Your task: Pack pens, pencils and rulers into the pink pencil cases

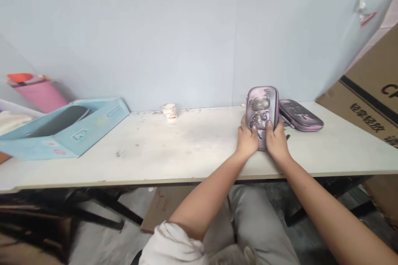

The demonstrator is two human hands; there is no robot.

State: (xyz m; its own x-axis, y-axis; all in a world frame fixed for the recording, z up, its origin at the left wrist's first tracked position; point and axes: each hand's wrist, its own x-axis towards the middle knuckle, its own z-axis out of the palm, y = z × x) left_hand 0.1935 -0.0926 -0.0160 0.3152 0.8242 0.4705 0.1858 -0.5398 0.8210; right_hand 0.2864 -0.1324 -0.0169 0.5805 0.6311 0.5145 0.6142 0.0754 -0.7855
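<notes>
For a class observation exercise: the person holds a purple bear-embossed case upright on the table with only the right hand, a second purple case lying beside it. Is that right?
No, the head view shows two hands on it: the left hand and the right hand on either side of the purple bear-embossed case, upright on the table, with the second purple case lying beside it.

The light reaches me bright and even across the pale wall (pixel 139 37), with a faint sheen on the purple pencil case (pixel 261 105). It's dark under the white table (pixel 149 149), and the cardboard box (pixel 370 87) looks stretched at the frame's right edge.
</notes>
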